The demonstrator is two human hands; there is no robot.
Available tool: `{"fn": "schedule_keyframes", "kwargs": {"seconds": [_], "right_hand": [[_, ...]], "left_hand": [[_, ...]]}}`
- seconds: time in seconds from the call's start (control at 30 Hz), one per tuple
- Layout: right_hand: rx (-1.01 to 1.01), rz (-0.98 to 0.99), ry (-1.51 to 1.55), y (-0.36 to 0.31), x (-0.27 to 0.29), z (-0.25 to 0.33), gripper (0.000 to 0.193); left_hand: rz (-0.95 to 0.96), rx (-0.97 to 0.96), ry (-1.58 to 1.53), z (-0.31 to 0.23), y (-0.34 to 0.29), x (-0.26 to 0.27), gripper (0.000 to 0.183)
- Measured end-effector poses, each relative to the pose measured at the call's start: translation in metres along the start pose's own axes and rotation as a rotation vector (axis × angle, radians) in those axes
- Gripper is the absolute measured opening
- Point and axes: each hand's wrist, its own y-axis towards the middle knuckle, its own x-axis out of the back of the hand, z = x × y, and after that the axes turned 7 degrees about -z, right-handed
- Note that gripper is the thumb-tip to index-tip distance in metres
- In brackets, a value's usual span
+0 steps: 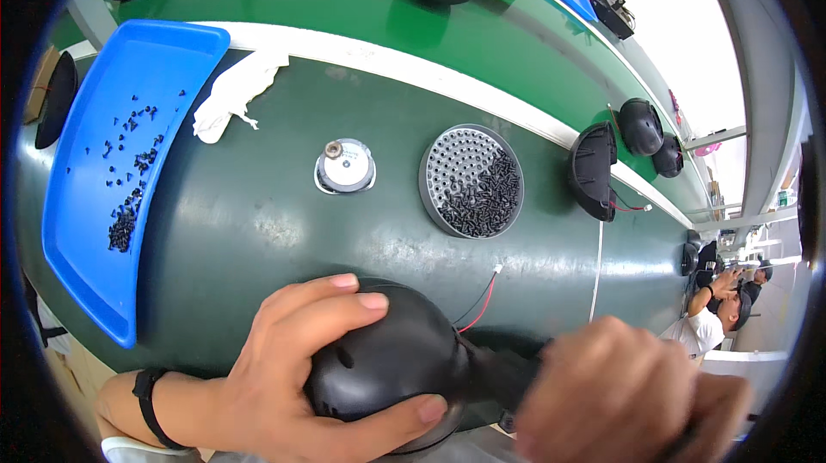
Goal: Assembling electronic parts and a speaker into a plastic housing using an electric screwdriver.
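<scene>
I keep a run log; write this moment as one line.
left hand: around glossy black rounded housing; right hand: blurred, grip unclear; ahead: round grey perforated tray with small black screws

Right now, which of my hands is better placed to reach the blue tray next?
Probably your left hand: it's nearer the blue tray, though it's holding the black housing. Your right hand is farther off.

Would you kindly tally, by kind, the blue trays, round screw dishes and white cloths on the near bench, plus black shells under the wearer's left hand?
Blue tray: 1
Round screw dish: 1
White cloth: 1
Black shell under left hand: 1
Total: 4
</scene>
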Motion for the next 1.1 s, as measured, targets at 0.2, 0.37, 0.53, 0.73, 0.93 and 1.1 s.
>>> {"fn": "schedule_keyframes", "kwargs": {"seconds": [0.2, 0.37, 0.53, 0.73, 0.93, 1.1], "right_hand": [[0.168, -0.300, 0.027, 0.009, 0.045, -0.063, 0.018], [0.093, -0.678, -0.184, 0.027, 0.065, -0.107, 0.021], [0.101, -0.710, -0.093, 0.029, 0.071, -0.119, 0.028], [0.049, -0.690, -0.148, 0.027, 0.069, -0.127, 0.024], [0.080, -0.704, -0.086, 0.029, 0.072, -0.129, 0.024], [0.056, -0.725, -0.088, 0.029, 0.074, -0.132, 0.021]], "left_hand": [[-0.025, 0.193, -0.054, 0.007, -0.011, 0.014, 0.084], [0.013, 0.324, -0.098, 0.003, -0.012, 0.022, 0.067], [0.029, 0.395, 0.124, -0.010, -0.029, 0.046, 0.048], [0.098, 0.103, 0.174, -0.014, -0.016, 0.038, 0.052], [0.081, 0.010, 0.315, -0.014, -0.018, 0.035, 0.053], [0.002, 0.115, 0.225, -0.009, -0.022, 0.018, 0.062]]}}
